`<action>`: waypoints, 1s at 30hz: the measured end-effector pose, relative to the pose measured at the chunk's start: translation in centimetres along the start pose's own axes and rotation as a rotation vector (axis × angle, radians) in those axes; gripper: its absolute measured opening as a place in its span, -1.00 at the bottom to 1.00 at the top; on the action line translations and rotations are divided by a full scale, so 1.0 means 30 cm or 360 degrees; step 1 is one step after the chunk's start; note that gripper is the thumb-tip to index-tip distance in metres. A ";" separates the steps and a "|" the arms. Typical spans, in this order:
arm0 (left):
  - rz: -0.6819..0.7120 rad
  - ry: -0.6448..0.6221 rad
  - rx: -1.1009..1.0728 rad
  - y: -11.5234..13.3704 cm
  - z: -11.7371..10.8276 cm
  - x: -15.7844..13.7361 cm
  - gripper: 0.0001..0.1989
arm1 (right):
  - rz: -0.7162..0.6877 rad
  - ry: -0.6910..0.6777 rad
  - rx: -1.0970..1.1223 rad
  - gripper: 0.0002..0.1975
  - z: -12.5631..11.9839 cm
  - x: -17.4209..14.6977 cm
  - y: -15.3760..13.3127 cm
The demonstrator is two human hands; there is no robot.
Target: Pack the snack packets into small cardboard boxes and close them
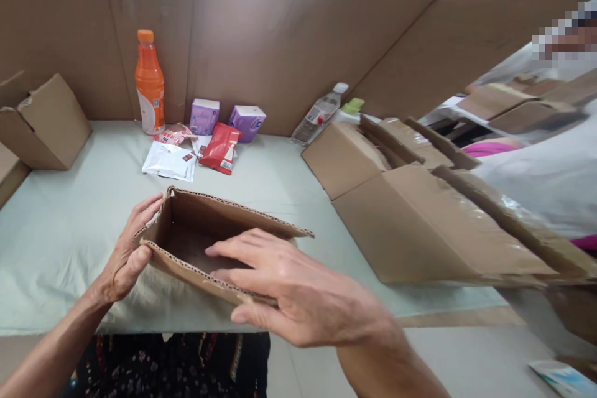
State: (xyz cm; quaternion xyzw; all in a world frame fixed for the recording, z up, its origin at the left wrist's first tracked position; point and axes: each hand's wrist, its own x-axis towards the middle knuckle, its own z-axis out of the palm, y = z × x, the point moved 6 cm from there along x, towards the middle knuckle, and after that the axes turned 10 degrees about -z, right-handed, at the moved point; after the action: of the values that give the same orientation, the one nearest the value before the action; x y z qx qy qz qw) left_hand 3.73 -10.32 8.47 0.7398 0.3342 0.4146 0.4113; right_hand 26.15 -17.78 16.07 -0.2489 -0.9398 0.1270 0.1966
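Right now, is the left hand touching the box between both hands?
Touching. Head view: the left hand clasps the left end of the box, thumb lying over its near corner.

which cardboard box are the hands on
The open box, front middle: the left hand holds its left end, the right hand straddles its near wall. The left-side boxes and right-side boxes are clear of both.

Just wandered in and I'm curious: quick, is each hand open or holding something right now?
Left hand: closed on one end of the cardboard box.
Right hand: open, fingers spread over the box's opening; whether it touches cannot be told.
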 end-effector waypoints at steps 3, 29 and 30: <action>-0.0015 -0.0018 -0.0019 -0.003 0.010 0.001 -0.39 | -0.0018 -0.0058 0.0054 -0.68 0.003 0.013 0.009; -0.0281 -0.0508 -0.0234 -0.128 0.009 0.097 0.26 | 0.0266 0.0247 0.0007 -0.47 0.082 -0.090 0.162; -0.0343 -0.0572 -0.0297 -0.153 0.020 0.107 0.33 | 0.0299 0.0230 0.0007 -0.46 0.085 -0.092 0.167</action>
State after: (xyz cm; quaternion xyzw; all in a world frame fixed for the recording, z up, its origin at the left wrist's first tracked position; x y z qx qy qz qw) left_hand 4.93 -5.83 5.30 0.7204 0.2929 0.2591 0.5728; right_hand 29.35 -15.35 11.27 -0.3440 -0.8954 0.1288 0.2517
